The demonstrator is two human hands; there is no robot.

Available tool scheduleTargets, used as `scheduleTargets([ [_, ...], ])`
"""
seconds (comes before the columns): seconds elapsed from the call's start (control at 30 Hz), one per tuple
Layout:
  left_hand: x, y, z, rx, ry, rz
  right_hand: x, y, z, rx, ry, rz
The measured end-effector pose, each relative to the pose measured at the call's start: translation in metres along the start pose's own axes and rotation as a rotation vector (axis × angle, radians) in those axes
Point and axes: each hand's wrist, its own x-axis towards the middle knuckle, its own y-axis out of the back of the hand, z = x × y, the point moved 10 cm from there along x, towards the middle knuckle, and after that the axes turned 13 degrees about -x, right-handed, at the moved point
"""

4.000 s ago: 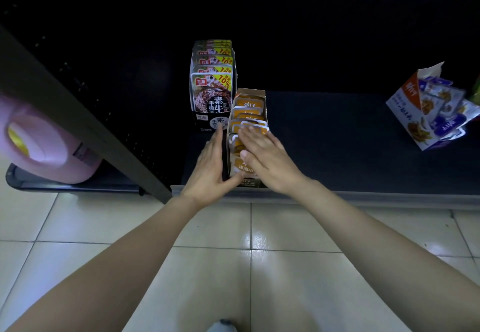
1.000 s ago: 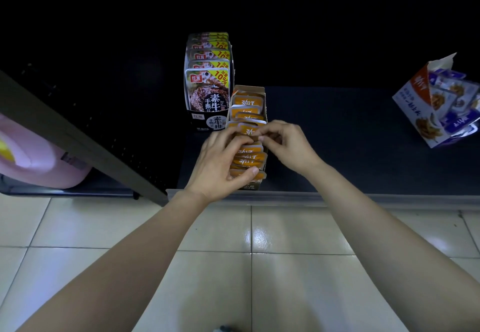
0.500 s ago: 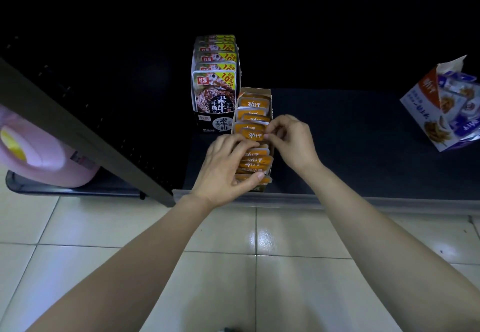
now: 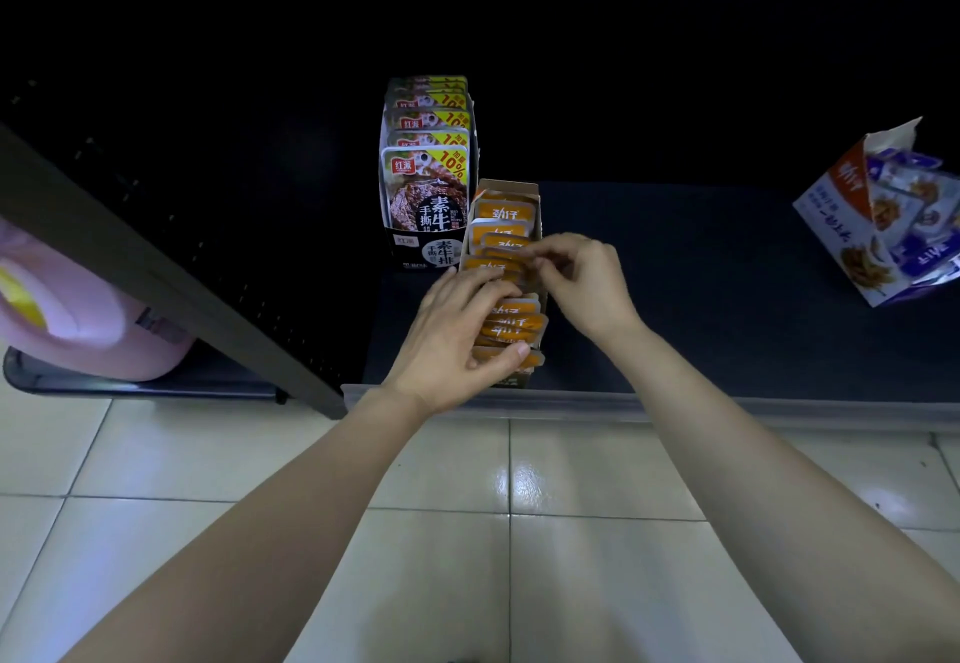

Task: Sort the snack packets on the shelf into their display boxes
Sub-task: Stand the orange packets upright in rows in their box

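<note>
A narrow brown display box (image 4: 535,195) full of orange snack packets (image 4: 503,210) stands on the dark shelf (image 4: 701,299) near its front edge. My left hand (image 4: 457,335) grips the front stack of orange packets, thumb under the lowest one and fingers curled over the top. My right hand (image 4: 582,283) pinches the edge of a packet in the middle of the row. A black display box of beef-print packets (image 4: 428,184) stands just left of it, filled. A blue and white box (image 4: 852,226) with purple packets leans at the far right.
A slanted dark shelf upright (image 4: 156,267) runs at the left, with a pink jug (image 4: 67,319) on a tray behind it. The shelf's grey front lip (image 4: 571,405) borders white floor tiles. Dark shelf surface lies between the orange box and the blue one.
My left hand went from beside the box to gripping the front packets. My right hand lifted off the front packets and now pinches one further back in the row.
</note>
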Motion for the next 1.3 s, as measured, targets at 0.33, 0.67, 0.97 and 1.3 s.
scheduleTargets([
  [0.33, -0.003, -0.001, -0.005, -0.009, -0.001, -0.013, 0.021, -0.009, -0.015, -0.26, 0.067, 0.002],
  [0.67, 0.004, 0.0, -0.003, 0.079, -0.004, -0.029, 0.006, -0.013, 0.002, -0.214, 0.078, -0.095],
  [0.97, 0.006, -0.001, -0.008, -0.021, 0.056, -0.045, 0.016, 0.008, 0.002, -0.273, 0.07, 0.067],
  [1.3, 0.004, 0.0, -0.006, -0.027, 0.033, -0.034, 0.03, -0.008, 0.002, -0.256, -0.019, 0.013],
])
